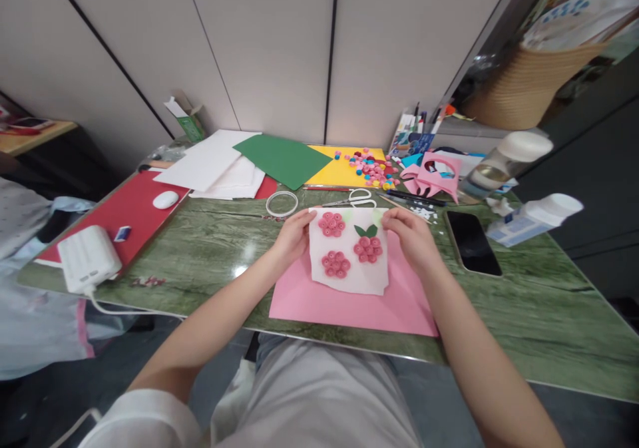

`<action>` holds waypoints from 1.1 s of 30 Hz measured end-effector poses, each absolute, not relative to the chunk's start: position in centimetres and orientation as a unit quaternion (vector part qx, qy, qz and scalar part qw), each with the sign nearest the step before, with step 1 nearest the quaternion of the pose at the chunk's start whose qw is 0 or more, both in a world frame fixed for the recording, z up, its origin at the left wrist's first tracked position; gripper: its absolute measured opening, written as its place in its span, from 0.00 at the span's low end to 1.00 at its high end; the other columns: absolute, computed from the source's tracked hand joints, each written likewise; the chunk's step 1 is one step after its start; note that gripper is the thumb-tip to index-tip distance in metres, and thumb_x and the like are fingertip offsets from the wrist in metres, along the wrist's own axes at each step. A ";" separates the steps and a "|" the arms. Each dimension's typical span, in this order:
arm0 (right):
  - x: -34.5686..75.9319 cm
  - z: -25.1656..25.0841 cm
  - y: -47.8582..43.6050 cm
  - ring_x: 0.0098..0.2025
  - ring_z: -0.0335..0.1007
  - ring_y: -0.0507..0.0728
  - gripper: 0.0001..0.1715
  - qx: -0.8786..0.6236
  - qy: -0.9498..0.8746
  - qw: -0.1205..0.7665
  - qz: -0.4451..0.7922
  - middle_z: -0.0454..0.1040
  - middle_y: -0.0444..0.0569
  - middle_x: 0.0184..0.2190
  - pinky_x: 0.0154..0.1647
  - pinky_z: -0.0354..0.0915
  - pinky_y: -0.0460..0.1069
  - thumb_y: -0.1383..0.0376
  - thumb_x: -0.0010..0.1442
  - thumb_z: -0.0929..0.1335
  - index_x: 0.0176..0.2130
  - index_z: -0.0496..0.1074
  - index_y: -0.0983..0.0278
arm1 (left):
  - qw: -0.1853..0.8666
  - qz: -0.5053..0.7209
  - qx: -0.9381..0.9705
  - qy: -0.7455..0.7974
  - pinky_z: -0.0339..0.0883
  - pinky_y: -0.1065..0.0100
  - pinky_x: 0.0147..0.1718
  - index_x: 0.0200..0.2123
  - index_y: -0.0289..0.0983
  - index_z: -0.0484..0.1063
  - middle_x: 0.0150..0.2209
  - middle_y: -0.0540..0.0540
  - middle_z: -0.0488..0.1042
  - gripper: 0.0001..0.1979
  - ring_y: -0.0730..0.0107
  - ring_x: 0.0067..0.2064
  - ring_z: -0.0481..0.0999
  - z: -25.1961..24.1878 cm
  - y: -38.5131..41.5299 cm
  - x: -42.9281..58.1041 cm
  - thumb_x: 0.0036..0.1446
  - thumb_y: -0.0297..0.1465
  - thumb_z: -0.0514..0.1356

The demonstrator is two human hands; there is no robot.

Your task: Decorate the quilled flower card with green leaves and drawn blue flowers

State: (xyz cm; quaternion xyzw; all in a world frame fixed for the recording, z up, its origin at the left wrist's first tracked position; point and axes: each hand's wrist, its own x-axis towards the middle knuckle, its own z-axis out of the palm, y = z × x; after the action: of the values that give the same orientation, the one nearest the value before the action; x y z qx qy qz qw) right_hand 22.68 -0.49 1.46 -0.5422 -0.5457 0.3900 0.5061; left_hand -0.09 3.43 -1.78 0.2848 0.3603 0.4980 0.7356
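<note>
Between my two hands is a white paper sheet (324, 285) bearing three pink rolled-paper flowers (335, 264). Two dark green paper leaves (366, 231) sit above the right-hand flower. My left hand (295, 233) pinches the sheet's upper left corner, and my right hand (407, 231) pinches the upper right one. Beneath the sheet a pink sheet of paper (349, 318) lies on the table. White-handled scissors (362, 199) lie just beyond the white sheet's top edge. A roll of tape (281, 204) rests beyond my left hand.
Green paper (282, 158), white sheets (210, 162) and small coloured paper coils (372, 168) lie at the back. Right of my hand are a phone (472, 241), a white bottle (536, 220) and a clear bottle (499, 165). A white power bank (88, 259) with a cable lies left.
</note>
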 end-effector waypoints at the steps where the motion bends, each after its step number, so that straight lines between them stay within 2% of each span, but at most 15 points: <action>1: 22.4 1.9 -0.8 0.29 0.61 0.52 0.04 -0.559 -0.574 0.495 0.337 0.66 0.43 0.25 0.34 0.58 0.48 0.64 0.48 0.66 0.25 0.68 0.63 | 0.730 0.506 0.286 0.359 0.68 0.67 0.36 0.41 0.32 0.72 0.34 0.43 0.77 0.15 0.68 0.34 0.75 -1.7 3.2 0.0 0.47 0.29 0.64; 5: 21.5 3.6 -2.1 0.31 0.61 0.54 0.04 -0.605 -0.661 0.417 0.152 0.67 0.44 0.26 0.35 0.57 0.50 0.67 0.47 0.67 0.22 0.67 0.63 | 0.714 0.523 0.303 0.354 0.68 0.70 0.34 0.44 0.34 0.72 0.34 0.45 0.77 0.17 0.70 0.33 0.75 -0.6 2.3 0.2 0.48 0.32 0.64; 13: 20.2 6.5 -2.9 0.33 0.61 0.57 0.07 -0.609 -0.729 0.304 0.069 0.71 0.46 0.26 0.35 0.52 0.52 0.66 0.51 0.67 0.22 0.70 0.62 | 0.693 0.546 0.324 0.341 0.66 0.72 0.33 0.45 0.37 0.72 0.33 0.47 0.76 0.19 0.73 0.32 0.74 1.3 1.1 0.4 0.48 0.36 0.65; 26: 19.5 6.7 -2.8 0.34 0.61 0.57 0.07 -0.612 -0.747 0.250 0.072 0.71 0.45 0.27 0.35 0.49 0.52 0.65 0.53 0.66 0.24 0.70 0.61 | 0.673 0.558 0.349 0.336 0.66 0.71 0.33 0.45 0.38 0.73 0.33 0.47 0.77 0.19 0.72 0.32 0.74 1.3 0.7 0.4 0.49 0.36 0.64; 33: 19.1 8.3 -1.9 0.34 0.61 0.58 0.10 -0.600 -0.778 0.177 0.056 0.71 0.48 0.26 0.33 0.47 0.51 0.67 0.54 0.65 0.22 0.71 0.62 | 0.680 0.557 0.344 0.330 0.66 0.72 0.32 0.45 0.37 0.73 0.33 0.46 0.77 0.19 0.72 0.32 0.74 1.4 0.8 0.3 0.49 0.36 0.64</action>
State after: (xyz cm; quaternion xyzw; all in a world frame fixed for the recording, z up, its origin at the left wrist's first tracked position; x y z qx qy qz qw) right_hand 19.09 -1.87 8.31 -0.6001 -0.7781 0.0559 0.1771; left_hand 0.32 0.76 1.36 0.3437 0.3301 0.5571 0.6801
